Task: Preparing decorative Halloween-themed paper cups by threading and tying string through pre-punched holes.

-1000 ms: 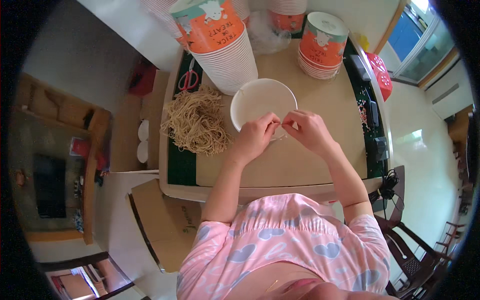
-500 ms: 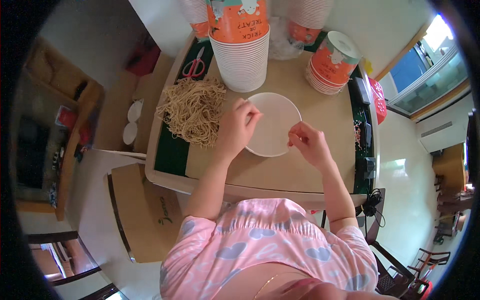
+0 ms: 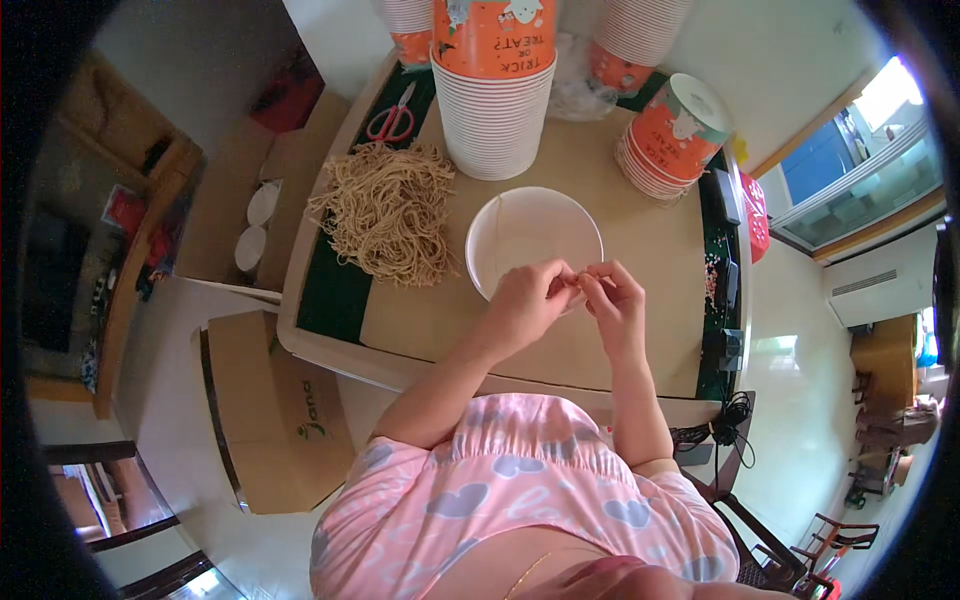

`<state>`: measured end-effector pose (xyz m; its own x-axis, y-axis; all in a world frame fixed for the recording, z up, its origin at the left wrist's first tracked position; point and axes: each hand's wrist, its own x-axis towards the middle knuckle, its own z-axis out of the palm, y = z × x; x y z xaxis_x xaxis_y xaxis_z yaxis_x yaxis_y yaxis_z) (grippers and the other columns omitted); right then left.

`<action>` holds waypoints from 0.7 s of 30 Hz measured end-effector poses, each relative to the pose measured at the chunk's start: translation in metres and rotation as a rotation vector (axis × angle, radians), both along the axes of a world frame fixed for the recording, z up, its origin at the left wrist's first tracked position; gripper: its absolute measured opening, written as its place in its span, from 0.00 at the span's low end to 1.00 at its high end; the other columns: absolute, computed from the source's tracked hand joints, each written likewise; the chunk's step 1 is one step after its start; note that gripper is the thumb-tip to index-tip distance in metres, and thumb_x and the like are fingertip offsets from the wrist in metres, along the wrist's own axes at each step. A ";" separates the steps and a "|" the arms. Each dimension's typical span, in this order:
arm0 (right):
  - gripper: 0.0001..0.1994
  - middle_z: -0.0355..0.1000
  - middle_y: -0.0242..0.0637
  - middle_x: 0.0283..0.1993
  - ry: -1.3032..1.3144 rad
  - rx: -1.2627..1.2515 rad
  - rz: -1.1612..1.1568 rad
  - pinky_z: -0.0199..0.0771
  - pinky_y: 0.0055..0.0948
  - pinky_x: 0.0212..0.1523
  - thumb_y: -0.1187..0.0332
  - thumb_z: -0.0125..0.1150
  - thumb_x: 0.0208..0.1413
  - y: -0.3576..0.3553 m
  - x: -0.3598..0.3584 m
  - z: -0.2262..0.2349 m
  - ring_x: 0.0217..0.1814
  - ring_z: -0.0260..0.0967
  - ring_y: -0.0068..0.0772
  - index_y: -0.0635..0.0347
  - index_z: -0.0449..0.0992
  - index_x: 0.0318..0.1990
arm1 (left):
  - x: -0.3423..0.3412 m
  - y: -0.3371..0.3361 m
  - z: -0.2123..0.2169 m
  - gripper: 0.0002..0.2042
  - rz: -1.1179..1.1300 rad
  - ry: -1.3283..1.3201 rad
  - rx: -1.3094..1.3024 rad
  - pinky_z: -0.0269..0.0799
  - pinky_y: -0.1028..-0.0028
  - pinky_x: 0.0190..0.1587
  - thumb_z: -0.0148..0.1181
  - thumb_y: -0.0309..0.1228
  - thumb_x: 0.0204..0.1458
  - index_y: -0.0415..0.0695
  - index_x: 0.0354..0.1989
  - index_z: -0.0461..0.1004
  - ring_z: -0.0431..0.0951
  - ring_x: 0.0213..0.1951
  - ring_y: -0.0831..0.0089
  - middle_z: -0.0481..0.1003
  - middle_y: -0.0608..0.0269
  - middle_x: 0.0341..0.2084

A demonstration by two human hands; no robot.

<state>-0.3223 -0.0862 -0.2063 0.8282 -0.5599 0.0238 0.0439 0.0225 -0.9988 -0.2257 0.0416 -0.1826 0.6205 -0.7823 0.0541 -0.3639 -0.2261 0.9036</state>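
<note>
A white paper bucket (image 3: 535,225) stands mouth-up in front of me, its white inside showing. A thin tan strand of string (image 3: 500,217) lies against its far left inner wall. My left hand (image 3: 537,298) is closed in a pinch over the bucket's near rim. My right hand (image 3: 614,300) is pinched too, its fingertips meeting those of the left. What shows between them is tiny and looks like an end of the string; the fingers hide most of it. A loose heap of tan strings (image 3: 390,212) lies left of the bucket.
Beyond the bucket rises a tall stack of white paper buckets (image 3: 495,120), topped by an orange printed one. Red-handled scissors (image 3: 390,122) lie behind the strings. An orange printed bucket stack (image 3: 675,138) stands upside down at right. Cardboard (image 3: 640,330) covers the table.
Both hands have come together at the bucket's near right rim. My left hand moved right and nearer from the bucket's left side. The view has shifted slightly.
</note>
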 end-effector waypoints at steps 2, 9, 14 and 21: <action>0.02 0.72 0.28 0.28 0.003 0.018 0.006 0.65 0.15 0.30 0.76 0.59 0.58 -0.002 -0.002 -0.002 0.31 0.67 0.14 0.64 0.73 0.36 | 0.001 0.001 0.002 0.07 0.031 -0.001 -0.030 0.73 0.71 0.32 0.60 0.27 0.53 0.36 0.35 0.74 0.80 0.28 0.68 0.79 0.53 0.26; 0.07 0.73 0.29 0.39 -0.075 -0.240 0.050 0.62 0.16 0.27 0.79 0.57 0.56 -0.011 -0.003 0.029 0.29 0.62 0.16 0.60 0.75 0.41 | 0.002 0.002 0.001 0.07 0.021 0.039 -0.072 0.71 0.72 0.31 0.59 0.28 0.55 0.36 0.35 0.74 0.79 0.26 0.71 0.78 0.54 0.24; 0.06 0.73 0.38 0.36 0.085 -0.711 0.300 0.72 0.27 0.29 0.78 0.60 0.53 -0.024 0.000 0.047 0.33 0.72 0.33 0.61 0.76 0.38 | 0.002 0.005 0.004 0.07 0.009 0.023 -0.041 0.71 0.72 0.32 0.59 0.28 0.55 0.36 0.36 0.74 0.78 0.27 0.72 0.77 0.54 0.25; 0.03 0.72 0.39 0.31 0.047 -0.781 0.300 0.68 0.25 0.29 0.76 0.60 0.53 -0.029 0.001 0.048 0.29 0.69 0.32 0.64 0.76 0.35 | 0.003 0.004 0.005 0.06 -0.008 -0.014 -0.060 0.70 0.71 0.30 0.59 0.28 0.55 0.37 0.34 0.73 0.77 0.26 0.71 0.76 0.54 0.23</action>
